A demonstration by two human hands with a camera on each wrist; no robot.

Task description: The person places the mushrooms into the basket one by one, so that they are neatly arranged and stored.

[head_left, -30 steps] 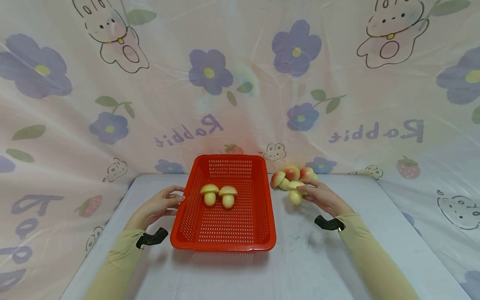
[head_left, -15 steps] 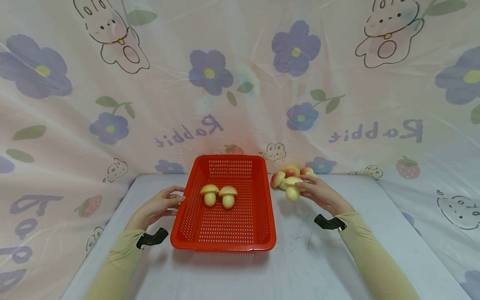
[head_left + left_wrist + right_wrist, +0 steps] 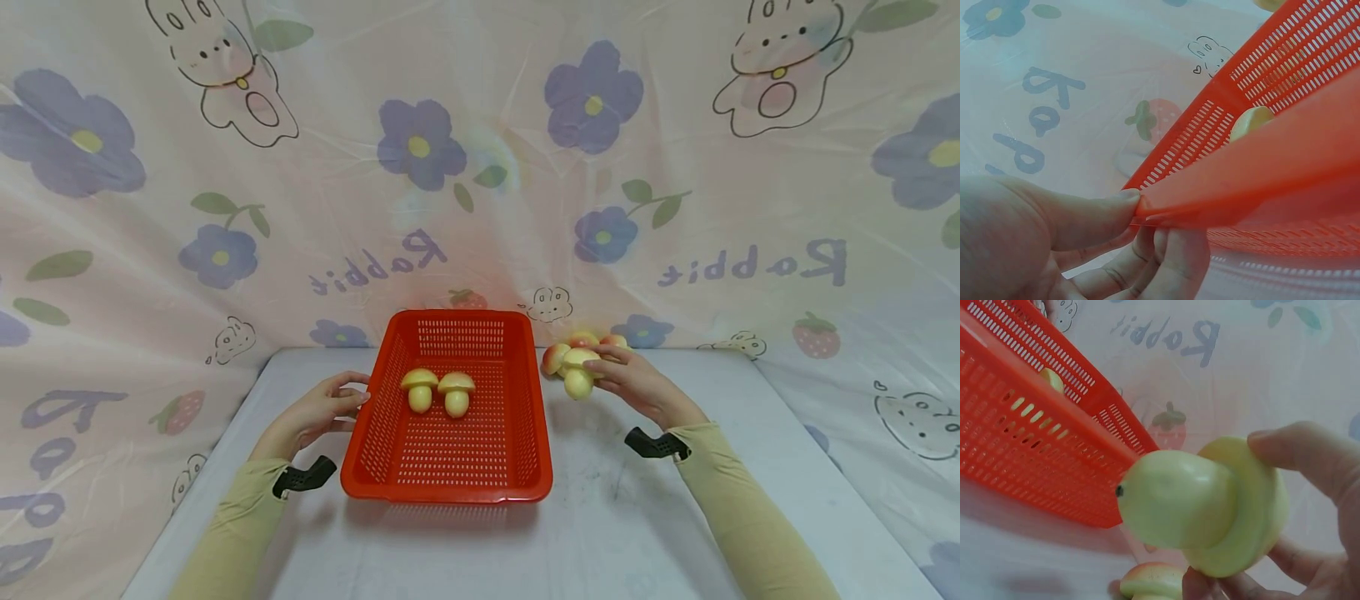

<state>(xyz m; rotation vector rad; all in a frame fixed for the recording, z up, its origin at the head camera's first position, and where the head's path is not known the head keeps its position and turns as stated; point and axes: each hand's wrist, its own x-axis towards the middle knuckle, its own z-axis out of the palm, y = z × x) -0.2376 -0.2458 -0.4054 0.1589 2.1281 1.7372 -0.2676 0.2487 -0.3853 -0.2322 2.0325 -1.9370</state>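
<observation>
My right hand (image 3: 641, 385) holds a pale yellow toy mushroom (image 3: 1175, 499) by its cap, thumb on one side and fingers on the other, stem pointing away from the palm. In the head view this mushroom is just right of the red plastic basket (image 3: 538, 417), in front of a small pile of mushrooms. My left hand (image 3: 318, 414) pinches the basket's left rim (image 3: 1179, 206) between thumb and fingers. Two mushrooms lie side by side inside the basket, one with a yellow cap (image 3: 419, 379) and one with a pinkish cap (image 3: 456, 382).
Behind the held mushroom several red-and-yellow mushrooms (image 3: 555, 358) lie at the table's back edge, partly hidden by it and the right hand. A patterned cloth (image 3: 480, 208) hangs behind the white table (image 3: 600, 533).
The right hand has moved the held mushroom slightly left and up, toward the basket. The left hand and the basket stay where they were.
</observation>
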